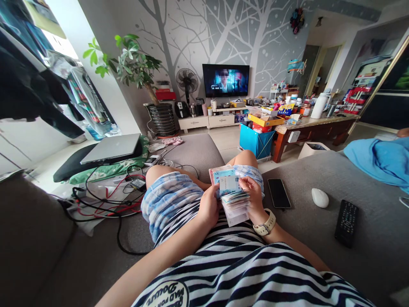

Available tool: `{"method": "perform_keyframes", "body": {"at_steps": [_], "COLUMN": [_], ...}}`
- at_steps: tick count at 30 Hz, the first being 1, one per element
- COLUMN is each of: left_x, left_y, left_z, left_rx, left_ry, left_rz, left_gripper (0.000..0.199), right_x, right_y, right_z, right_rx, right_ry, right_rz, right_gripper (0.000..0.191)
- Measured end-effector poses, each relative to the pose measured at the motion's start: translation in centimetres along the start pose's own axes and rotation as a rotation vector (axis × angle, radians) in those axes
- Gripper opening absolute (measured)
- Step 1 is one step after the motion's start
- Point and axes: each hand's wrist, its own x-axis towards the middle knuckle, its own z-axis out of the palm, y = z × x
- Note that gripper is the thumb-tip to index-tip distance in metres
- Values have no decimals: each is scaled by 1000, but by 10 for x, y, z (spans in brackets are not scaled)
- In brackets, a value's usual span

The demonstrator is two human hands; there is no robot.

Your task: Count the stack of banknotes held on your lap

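A thick stack of banknotes [235, 203] is held between my two hands above my lap. My left hand [210, 204] is closed on the near-left side, its thumb on a pale blue note. My right hand [252, 196] grips the right edge, with its thumb along the top. Several notes fan out at the top, blue [228, 184] and pink ones among them, and pale ends hang down below. A cream watch [266, 223] circles my right wrist. My fingers under the stack are hidden.
On the sofa to my right lie a phone [279, 193], a white mouse [320, 198] and a black remote [347, 223]. Tangled cables [108, 200] and a laptop [111, 148] are on my left. A crowded table [319, 124] stands ahead on the right.
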Motion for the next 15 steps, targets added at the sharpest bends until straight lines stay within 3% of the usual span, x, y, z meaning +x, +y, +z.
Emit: {"method": "perform_keyframes", "body": {"at_steps": [7, 15], "left_x": [3, 0], "left_y": [-3, -1], "left_z": [-2, -2], "left_rx": [-26, 13], "left_ry": [9, -14], "left_rz": [-10, -5], "left_gripper": [23, 29], "right_x": [-2, 1], "right_y": [-1, 0], "right_z": [-1, 0], "right_rx": [-15, -71], "right_ry": [-35, 29], "right_rz": [-54, -35], "right_gripper": [37, 26]}}
